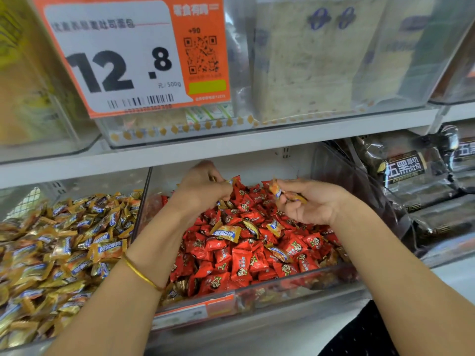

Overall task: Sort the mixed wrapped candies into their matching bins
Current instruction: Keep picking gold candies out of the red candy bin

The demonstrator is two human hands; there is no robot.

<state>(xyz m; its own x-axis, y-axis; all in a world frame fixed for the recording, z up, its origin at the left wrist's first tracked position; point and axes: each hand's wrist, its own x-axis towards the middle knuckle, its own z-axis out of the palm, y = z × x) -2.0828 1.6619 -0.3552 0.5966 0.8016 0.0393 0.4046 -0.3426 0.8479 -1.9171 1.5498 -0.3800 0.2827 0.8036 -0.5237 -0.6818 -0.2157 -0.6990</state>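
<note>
A clear bin (282,283) in the middle of the lower shelf holds a heap of red wrapped candies (241,263) with several gold ones (226,233) mixed in. To its left, another clear bin (142,201) is full of gold wrapped candies (64,253). My left hand (203,191) hovers over the back of the red heap, fingers curled round gold candies. My right hand (308,201) is palm up above the red heap and pinches gold candies (279,192) between thumb and fingers.
A white shelf board (231,147) runs just above the bins, carrying clear boxes of bread and an orange price tag (133,55). Dark packaged loaves (411,176) lie in the bin to the right. A gold bangle (140,274) circles my left wrist.
</note>
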